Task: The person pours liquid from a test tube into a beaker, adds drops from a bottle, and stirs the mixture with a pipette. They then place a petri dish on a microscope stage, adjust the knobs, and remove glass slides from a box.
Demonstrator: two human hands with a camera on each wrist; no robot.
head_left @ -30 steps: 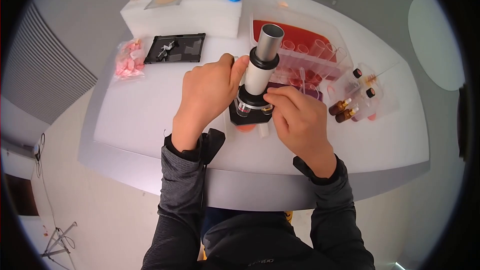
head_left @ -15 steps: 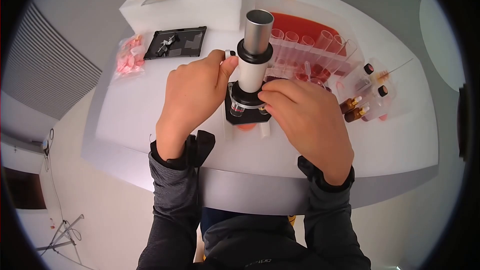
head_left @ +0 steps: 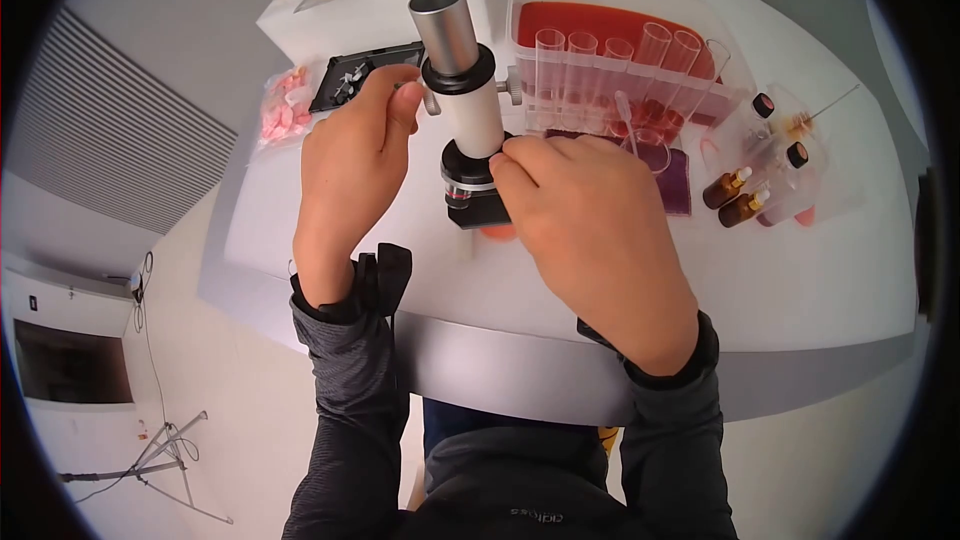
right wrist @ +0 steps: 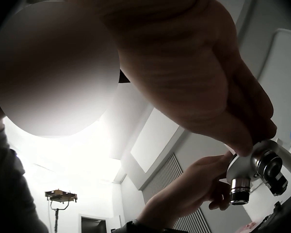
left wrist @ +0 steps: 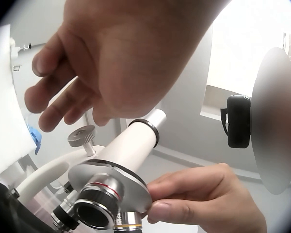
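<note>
In the head view, a microscope (head_left: 472, 120) stood on the table (head_left: 800, 300), near the middle of its front edge, with test tubes (head_left: 549, 75) nearer the far edge. The left hand (head_left: 350, 155) was bent beside the focus knob (head_left: 432, 102); the right hand (head_left: 600, 220) was at the revolving nosepiece (head_left: 465, 174). In the left wrist view, the right thumb and forefinger pinched the nosepiece's rim; the left fingers curled near the knob, though whether they gripped it could not be told. In the right wrist view, the right fingertips met the nosepiece above an objective lens (right wrist: 240, 191).
</note>
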